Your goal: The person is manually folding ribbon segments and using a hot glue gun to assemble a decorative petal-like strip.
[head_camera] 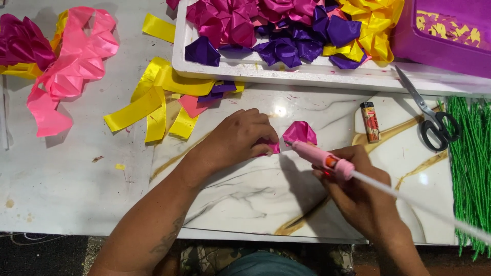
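My left hand (pixel 240 137) presses down on a folded magenta ribbon piece (pixel 300 133) lying on the marble-patterned table (pixel 245 194). In my right hand (pixel 358 189) is a pink glue gun (pixel 322 157) with a white glue stick trailing out its back toward the lower right. The gun's nozzle points left and touches the ribbon piece just beside my left fingertips.
A white foam tray (pixel 286 71) of magenta, purple and yellow ribbon petals sits at the back. Yellow ribbon strips (pixel 153 97) and pink ribbon (pixel 71 61) lie at left. A lighter (pixel 370 121), scissors (pixel 429 115), green stems (pixel 473 163) and a purple bin (pixel 445 30) are at right.
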